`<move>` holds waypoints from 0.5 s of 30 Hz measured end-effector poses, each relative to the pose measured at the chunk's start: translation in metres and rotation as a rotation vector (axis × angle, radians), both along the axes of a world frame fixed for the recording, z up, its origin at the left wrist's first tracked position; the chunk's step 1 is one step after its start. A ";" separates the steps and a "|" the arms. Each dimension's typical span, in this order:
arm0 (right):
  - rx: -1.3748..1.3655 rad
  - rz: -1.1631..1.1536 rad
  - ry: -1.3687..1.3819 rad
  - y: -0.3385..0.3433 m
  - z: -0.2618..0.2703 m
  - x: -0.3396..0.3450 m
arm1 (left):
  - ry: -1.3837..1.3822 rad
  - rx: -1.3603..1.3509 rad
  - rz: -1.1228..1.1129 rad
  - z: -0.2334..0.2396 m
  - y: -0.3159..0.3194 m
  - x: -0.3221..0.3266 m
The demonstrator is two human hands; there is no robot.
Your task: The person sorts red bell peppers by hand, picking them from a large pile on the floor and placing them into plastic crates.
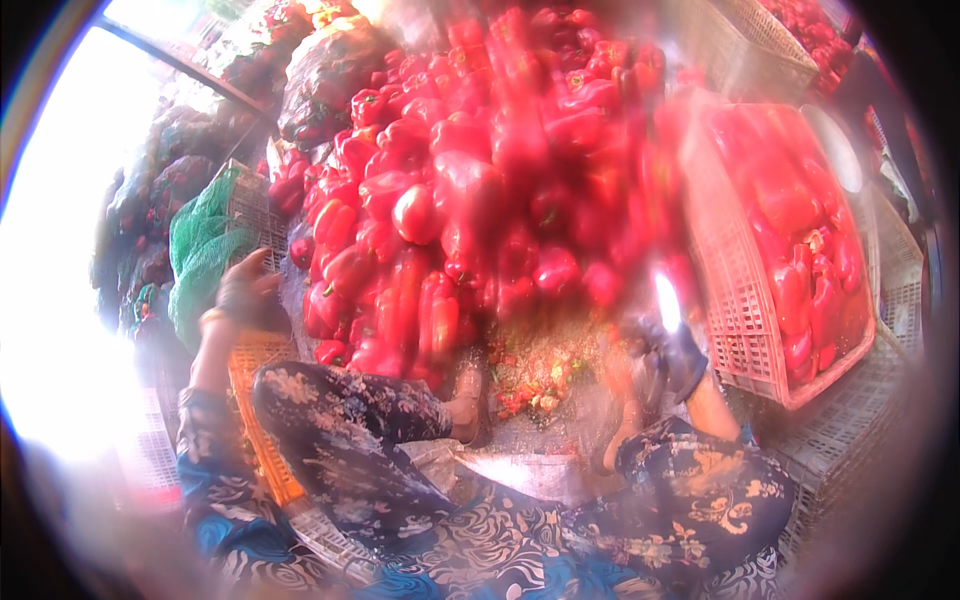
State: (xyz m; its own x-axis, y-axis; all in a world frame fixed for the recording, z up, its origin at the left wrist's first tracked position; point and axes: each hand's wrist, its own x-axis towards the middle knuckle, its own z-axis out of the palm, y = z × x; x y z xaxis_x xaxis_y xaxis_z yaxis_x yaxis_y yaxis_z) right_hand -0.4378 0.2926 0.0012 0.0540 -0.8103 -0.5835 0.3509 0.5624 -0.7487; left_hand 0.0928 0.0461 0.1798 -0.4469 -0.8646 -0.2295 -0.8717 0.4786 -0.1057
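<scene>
A large heap of red bell peppers (420,214) lies in front of me, its middle and right parts blurred. On the left, my left hand (251,289) is beside a green mesh net (202,240) and above an orange plastic crate (262,412); its fingers are apart and no object shows in them. My right hand (664,360), dark and apparently gloved, is low by my right shin. Glare and blur hide its fingers and whether it holds anything. Pepper scraps and seeds (536,390) are scattered on the ground between my feet.
A pink plastic crate (742,352) full of red peppers stands at the right, with grey crates (847,427) beneath and beside it. Filled mesh sacks (330,75) are piled at the upper left. Another crate (750,45) stands at the upper right. Strong glare covers the left edge.
</scene>
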 end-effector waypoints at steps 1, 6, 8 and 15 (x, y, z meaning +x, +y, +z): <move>0.047 -0.027 -0.005 0.005 -0.001 0.002 | 0.102 0.038 -0.036 -0.025 -0.018 -0.040; 0.020 0.075 -0.140 0.040 -0.032 0.012 | 0.381 0.024 -0.053 -0.088 -0.064 -0.190; 0.044 0.167 -0.205 0.041 -0.006 0.014 | 0.436 -0.057 -0.044 -0.096 -0.077 -0.233; 0.171 0.118 -0.325 0.082 -0.021 -0.005 | 0.828 0.583 -0.212 -0.169 -0.009 -0.368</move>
